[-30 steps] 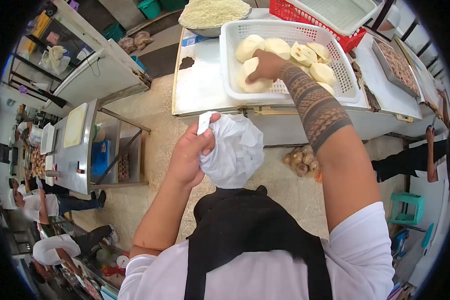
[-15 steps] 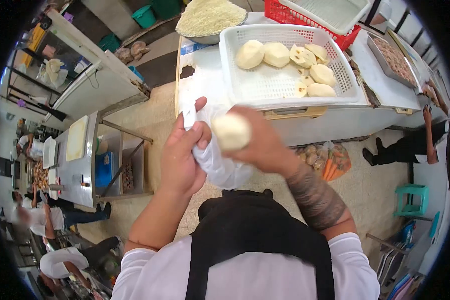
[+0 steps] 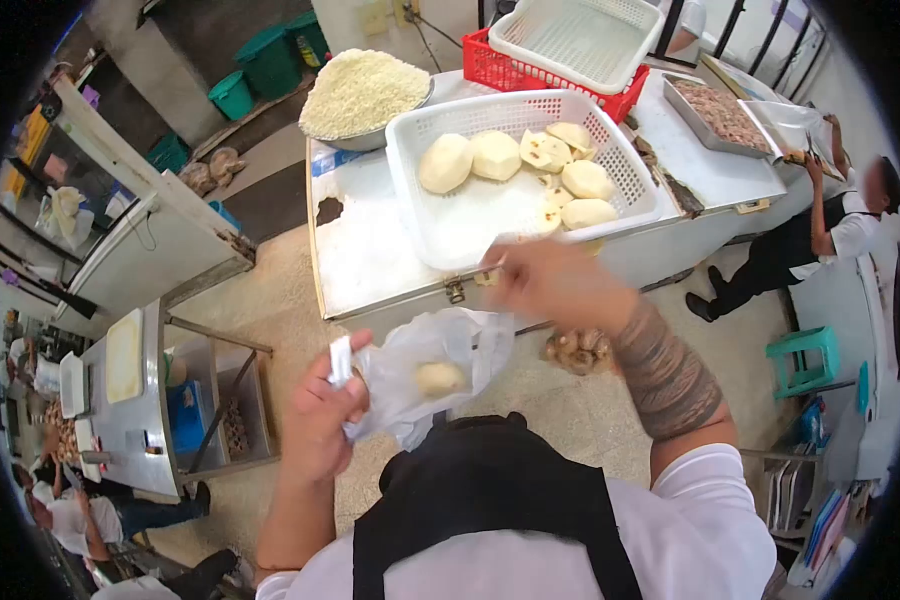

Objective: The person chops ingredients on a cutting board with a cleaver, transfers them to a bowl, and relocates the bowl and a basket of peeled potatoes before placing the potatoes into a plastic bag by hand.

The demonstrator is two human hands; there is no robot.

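Observation:
My left hand is closed on the edge of a thin, clear plastic bag. A small white piece shows between its thumb and fingers; I cannot make out what it is. The bag hangs open, and a pale peeled root vegetable lies inside, slightly blurred. My right hand is above the bag's right side, at the front edge of a white basket. Its fingers are smeared by motion, so whether they pinch anything is unclear. Several whole and cut peeled root vegetables lie in the basket.
A bowl of pale grated food stands left of the basket. Behind are a red crate and another white basket. A metal tray of meat-like pieces sits right, near a co-worker. A steel table stands left.
The peeled root vegetable has left my right hand and is now in the bag. My right hand has moved right, and the bag has spread wider. My left hand has shifted left and down.

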